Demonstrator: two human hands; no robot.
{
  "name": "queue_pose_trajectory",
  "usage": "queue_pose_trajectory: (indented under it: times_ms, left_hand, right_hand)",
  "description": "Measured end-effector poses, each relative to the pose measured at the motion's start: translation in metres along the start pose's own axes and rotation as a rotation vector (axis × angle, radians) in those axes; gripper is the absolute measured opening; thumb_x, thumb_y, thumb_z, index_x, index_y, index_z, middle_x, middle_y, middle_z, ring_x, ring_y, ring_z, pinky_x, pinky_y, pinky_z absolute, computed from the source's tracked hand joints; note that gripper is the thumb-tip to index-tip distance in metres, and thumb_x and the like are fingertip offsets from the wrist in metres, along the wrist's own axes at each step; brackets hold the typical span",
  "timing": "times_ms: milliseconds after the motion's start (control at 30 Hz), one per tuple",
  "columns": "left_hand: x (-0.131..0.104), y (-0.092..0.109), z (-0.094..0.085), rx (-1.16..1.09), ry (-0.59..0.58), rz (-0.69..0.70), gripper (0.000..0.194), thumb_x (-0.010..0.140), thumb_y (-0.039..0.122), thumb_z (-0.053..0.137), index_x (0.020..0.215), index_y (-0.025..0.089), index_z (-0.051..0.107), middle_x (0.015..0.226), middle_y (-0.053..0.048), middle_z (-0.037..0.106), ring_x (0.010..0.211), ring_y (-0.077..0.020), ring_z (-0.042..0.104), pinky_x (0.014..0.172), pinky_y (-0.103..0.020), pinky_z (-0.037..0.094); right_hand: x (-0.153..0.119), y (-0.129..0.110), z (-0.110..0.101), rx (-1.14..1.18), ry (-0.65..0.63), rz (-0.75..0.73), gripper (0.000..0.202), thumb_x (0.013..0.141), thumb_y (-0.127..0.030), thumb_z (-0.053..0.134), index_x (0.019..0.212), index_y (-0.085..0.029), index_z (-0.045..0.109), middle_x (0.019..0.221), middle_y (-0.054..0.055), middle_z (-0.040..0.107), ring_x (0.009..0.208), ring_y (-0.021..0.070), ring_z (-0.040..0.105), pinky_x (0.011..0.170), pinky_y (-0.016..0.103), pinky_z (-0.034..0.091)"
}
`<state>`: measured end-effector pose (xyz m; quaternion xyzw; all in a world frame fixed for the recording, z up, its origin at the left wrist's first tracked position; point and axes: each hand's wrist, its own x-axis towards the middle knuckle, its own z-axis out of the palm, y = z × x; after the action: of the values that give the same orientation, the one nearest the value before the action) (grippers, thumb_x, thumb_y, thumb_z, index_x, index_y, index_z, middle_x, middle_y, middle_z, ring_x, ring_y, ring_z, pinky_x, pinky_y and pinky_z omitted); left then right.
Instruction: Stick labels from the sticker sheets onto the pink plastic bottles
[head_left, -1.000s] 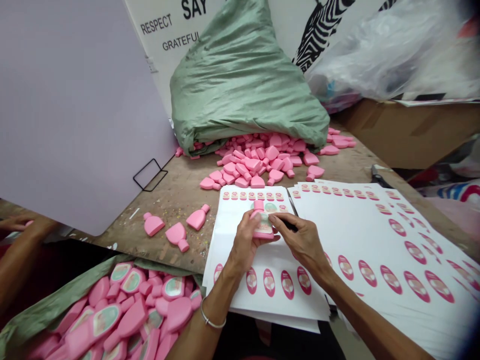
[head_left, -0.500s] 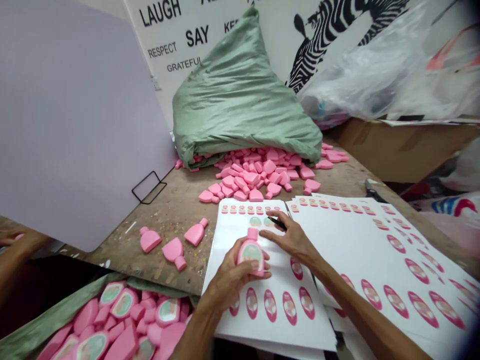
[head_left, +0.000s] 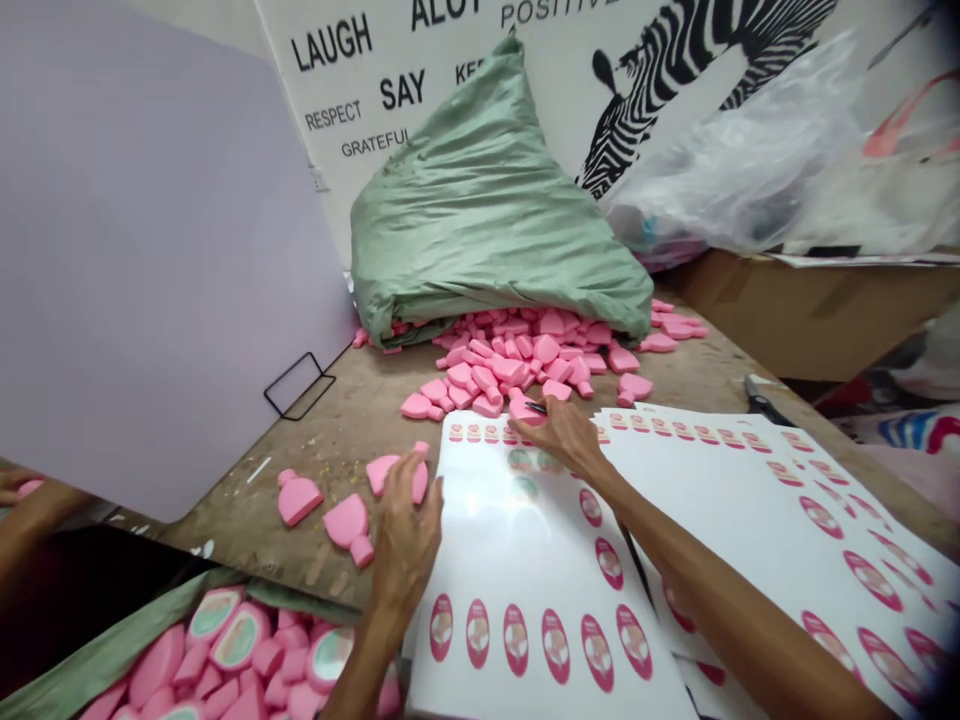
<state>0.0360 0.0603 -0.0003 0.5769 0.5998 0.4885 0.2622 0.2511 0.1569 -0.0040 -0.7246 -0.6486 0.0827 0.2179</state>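
My left hand (head_left: 407, 530) reaches over a pink toy bottle (head_left: 381, 474) on the table, its fingers apart and partly hiding the bottle. Two more plain pink bottles lie just left of it. At the near edge of the pile, my right hand (head_left: 562, 432) keeps a slim black pointed tool (head_left: 535, 407) between its fingers. Its fingertips are at another pink bottle (head_left: 520, 404); whether they grip it is unclear. Below that hand lies a white sticker sheet (head_left: 487, 540) with oval pink labels and a few pale green ones.
Pink bottles spill from a green sack (head_left: 495, 220). An open bag (head_left: 112, 640) at lower left holds labelled bottles. More sticker sheets (head_left: 712, 500) lie right, near a black-handled tool (head_left: 761, 400). A pale panel (head_left: 165, 250), wire stand (head_left: 300, 385) and another person's arm (head_left: 45, 510) are left.
The labelled bottle has left my left hand, which moved left to a bottle on the table. My right hand moved forward to the pile with the black tool. The view shifted slightly.
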Motion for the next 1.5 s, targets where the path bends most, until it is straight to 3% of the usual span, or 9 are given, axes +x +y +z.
queue_pose_trajectory:
  times_ms: [100,200,267,367,500,600,1000,1233,1500]
  left_hand:
    - [-0.006,0.017,0.035,-0.499,-0.251,-0.328,0.040,0.080,0.042,0.059,0.113,0.018,0.057,0.117,-0.012,0.059,0.109,-0.0257,0.056,0.092,-0.038,0.047]
    - [-0.015,0.021,0.060,-0.760,-0.305,-0.499,0.043,0.075,0.045,0.066,0.106,0.017,0.059,0.111,-0.011,0.060,0.099,-0.0227,0.061,0.081,-0.031,0.052]
    - [-0.018,0.018,0.067,-0.792,-0.292,-0.475,0.041,0.076,0.046,0.064,0.101,0.014,0.058,0.102,-0.011,0.062,0.087,-0.0196,0.063,0.076,-0.032,0.054]
    - [-0.018,0.011,0.068,-0.681,-0.303,-0.402,0.041,0.080,0.050,0.055,0.097,0.013,0.054,0.079,-0.006,0.063,0.066,-0.0157,0.062,0.065,-0.034,0.056]
    - [-0.014,0.003,0.069,-0.450,-0.288,-0.349,0.036,0.075,0.048,0.059,0.086,0.015,0.054,0.065,0.001,0.054,0.051,-0.0108,0.053,0.047,-0.025,0.051]
    - [-0.013,-0.004,0.074,-0.428,-0.301,-0.305,0.033,0.074,0.046,0.061,0.085,0.015,0.056,0.070,0.001,0.052,0.053,-0.0105,0.054,0.046,-0.022,0.050]
    - [-0.017,-0.007,0.078,-0.428,-0.362,-0.301,0.035,0.078,0.047,0.057,0.093,0.015,0.056,0.072,0.000,0.055,0.053,-0.0121,0.062,0.044,-0.019,0.049]
    - [-0.018,-0.010,0.078,-0.419,-0.376,-0.306,0.040,0.080,0.050,0.053,0.101,0.016,0.052,0.073,0.000,0.054,0.052,-0.0135,0.062,0.043,-0.023,0.053]
    - [-0.016,-0.010,0.078,-0.408,-0.388,-0.292,0.036,0.080,0.048,0.054,0.097,0.017,0.054,0.075,0.001,0.052,0.050,-0.0108,0.058,0.042,-0.023,0.052]
  right_hand:
    - [-0.053,-0.001,-0.019,0.259,-0.060,-0.187,0.050,0.071,-0.057,0.062,0.103,-0.018,0.058,0.100,0.010,0.066,0.090,0.0243,0.062,0.078,0.036,0.047]
    - [-0.086,0.008,-0.024,0.431,-0.200,-0.242,0.050,0.074,-0.053,0.061,0.112,-0.021,0.054,0.104,0.008,0.064,0.091,0.0207,0.061,0.078,0.033,0.048]
    - [-0.088,0.022,-0.019,0.472,-0.197,-0.164,0.043,0.083,-0.050,0.051,0.114,-0.021,0.051,0.103,0.007,0.064,0.087,0.0189,0.061,0.075,0.032,0.047]
    - [-0.077,0.044,-0.003,0.330,-0.059,-0.065,0.030,0.091,-0.043,0.035,0.102,-0.021,0.053,0.089,0.006,0.065,0.077,0.0189,0.059,0.068,0.031,0.043]
    - [-0.071,0.052,0.019,0.061,0.070,-0.246,0.018,0.090,-0.033,0.042,0.087,-0.020,0.054,0.080,0.006,0.063,0.076,0.0203,0.055,0.069,0.032,0.035]
    - [-0.075,0.050,0.026,-0.025,0.118,-0.333,0.015,0.090,-0.028,0.043,0.084,-0.019,0.054,0.080,0.006,0.063,0.080,0.0207,0.054,0.071,0.032,0.032]
    - [-0.074,0.040,0.020,0.013,0.038,-0.369,0.011,0.086,-0.027,0.048,0.079,-0.021,0.054,0.075,0.003,0.063,0.075,0.0196,0.053,0.070,0.031,0.032]
    - [-0.076,0.041,0.023,-0.093,0.135,-0.336,0.015,0.089,-0.028,0.044,0.081,-0.019,0.054,0.078,0.006,0.063,0.078,0.0203,0.052,0.070,0.032,0.028]
    - [-0.066,0.048,0.021,0.044,0.027,-0.365,0.011,0.084,-0.030,0.051,0.081,-0.021,0.056,0.078,0.003,0.065,0.077,0.0197,0.053,0.070,0.031,0.031]
